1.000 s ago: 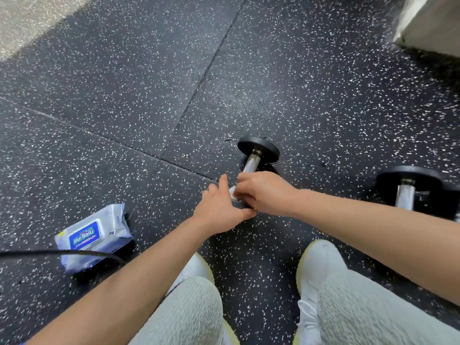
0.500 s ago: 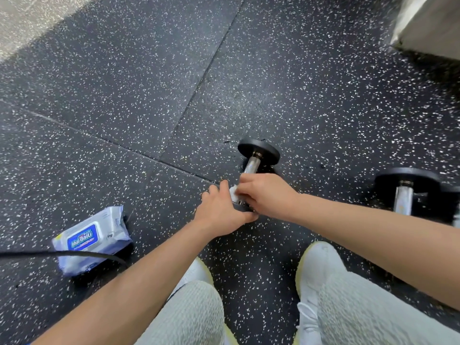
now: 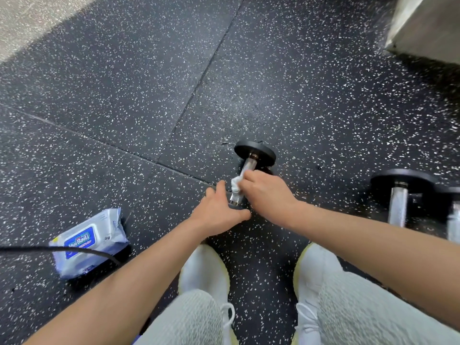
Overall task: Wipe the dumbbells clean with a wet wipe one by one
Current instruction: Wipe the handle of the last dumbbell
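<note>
Since a second ago the right hand [image 3: 267, 195], pinching the wet wipe [image 3: 235, 183], slides up the dumbbell [image 3: 249, 165] handle mid-floor; the left hand [image 3: 219, 210], loosely spread, steadies its near end against rolling.

Floor [image 3: 311, 78] was black rubber gym matting flecked with white and grey specks, laid in large tiles. Seams [image 3: 206, 68] between tiles ran diagonally, one from the top centre down toward the middle, another crossing from the left edge to meet it. Top-left corner had a paler beige strip of flooring [image 3: 27, 18], brightly lit. Top-right corner held the base of a light grey block [image 3: 423, 23], casting a dark shadow on the matting just below it. Lighting even, daylight-like, soft shadows.
</note>
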`<state>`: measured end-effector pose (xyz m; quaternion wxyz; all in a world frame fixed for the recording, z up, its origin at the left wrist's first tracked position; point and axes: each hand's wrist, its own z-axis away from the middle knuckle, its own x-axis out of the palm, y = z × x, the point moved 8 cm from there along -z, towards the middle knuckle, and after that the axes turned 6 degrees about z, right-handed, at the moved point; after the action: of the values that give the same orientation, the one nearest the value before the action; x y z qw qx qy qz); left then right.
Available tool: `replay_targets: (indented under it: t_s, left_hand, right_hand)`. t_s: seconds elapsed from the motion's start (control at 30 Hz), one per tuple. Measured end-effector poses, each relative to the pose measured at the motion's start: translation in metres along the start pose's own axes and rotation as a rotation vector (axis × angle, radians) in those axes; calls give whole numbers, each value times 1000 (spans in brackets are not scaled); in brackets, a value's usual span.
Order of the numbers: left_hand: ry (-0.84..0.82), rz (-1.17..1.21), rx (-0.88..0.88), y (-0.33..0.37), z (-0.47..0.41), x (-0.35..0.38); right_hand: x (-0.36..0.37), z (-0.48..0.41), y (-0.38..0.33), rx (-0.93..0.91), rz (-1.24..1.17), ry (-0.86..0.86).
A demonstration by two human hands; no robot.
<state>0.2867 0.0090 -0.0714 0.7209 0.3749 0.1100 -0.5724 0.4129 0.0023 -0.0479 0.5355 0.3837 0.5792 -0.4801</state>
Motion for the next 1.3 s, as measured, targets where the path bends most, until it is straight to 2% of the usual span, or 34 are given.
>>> replay_targets:
  t_s: [0.17, 0.27, 0.4, 0.5, 0.7, 0.9, 0.97, 1.17, 1.23, 1.3]
  left_hand:
    - [-11, -2, -1, 4, 3, 3]
    - [-8, -17, -7, 5, 2, 6]
    - [12, -26, 17, 8, 3, 8]
    - [16, -32, 29, 9, 3, 8]
    - [26, -31, 28, 6, 2, 8]
    - [10, 20, 27, 0, -3, 8]
    - [10, 23, 32, -1, -4, 7]
    - [-45, 70, 34, -4, -5, 9]
    - [-66, 78, 30, -5, -7, 9]
    - [-77, 79, 29, -5, -8, 9]
  right_hand:
    - [-18, -26, 37, 173, 42, 108]
    - [-15, -23, 34, 201, 17, 81]
    - [0, -4, 10, 55, -55, 3]
    - [-2, 0, 3, -65, -112, 6]
    - [-20, -17, 40, 153, -123, 84]
    - [-6, 11, -13, -150, -238, -54]
    - [-7, 4, -11, -182, -233, -81]
    - [-21, -23, 39, 180, -221, 67]
    - [-18, -17, 25, 116, -221, 30]
    - [-9, -5, 2, -54, -253, -62]
